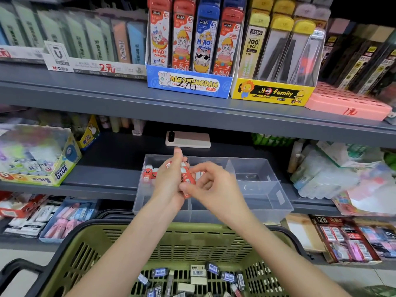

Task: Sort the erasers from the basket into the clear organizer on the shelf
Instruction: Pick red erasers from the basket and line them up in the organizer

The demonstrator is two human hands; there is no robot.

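Red erasers (188, 179) mid-frame, gripped in left hand (169, 181), fingers curled round them, thumb up. Right hand (216, 187) pinches lower end of one w/ thumb + forefinger. Both above clear organizer (263, 196); more red ones (147, 173) in its back-left compartment. Green basket (90, 239), bottom centre, holds dark-sleeved erasers (198, 275).

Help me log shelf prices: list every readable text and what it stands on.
"MIAOMENGDAN", handwritten "2元": blue box
"family": yellow box
"100 PCS": lead pack
"2元": white box
"1元": pink tray
"POWER GLUE": glue box
"2B": eraser in basket
All other labels: too small or blurred to read.
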